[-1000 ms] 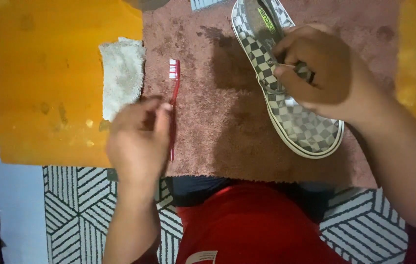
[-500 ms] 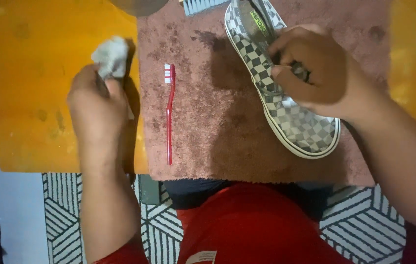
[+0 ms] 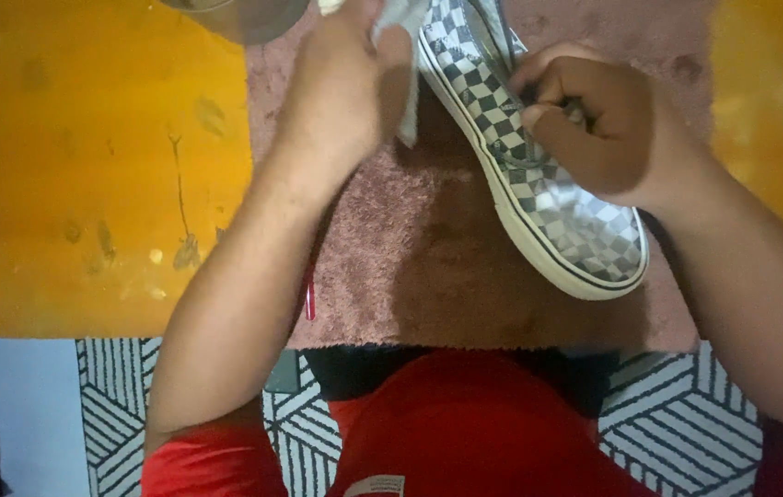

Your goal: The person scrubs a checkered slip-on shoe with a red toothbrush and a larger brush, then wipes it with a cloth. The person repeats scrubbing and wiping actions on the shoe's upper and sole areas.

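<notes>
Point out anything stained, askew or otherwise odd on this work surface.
The yellow table carries dark smudges and scratch-like marks left of the pinkish towel. A red toothbrush lies mostly hidden under the left forearm. Otherwise nothing stands out: the left hand presses a pale cloth to the checkered shoe, gripped by the right hand.

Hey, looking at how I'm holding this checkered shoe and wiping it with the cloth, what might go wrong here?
The left hand presses the cloth against the checkered shoe, which only the right hand steadies, so it may slip. The left forearm lies over the red toothbrush and may knock it off the towel.
</notes>
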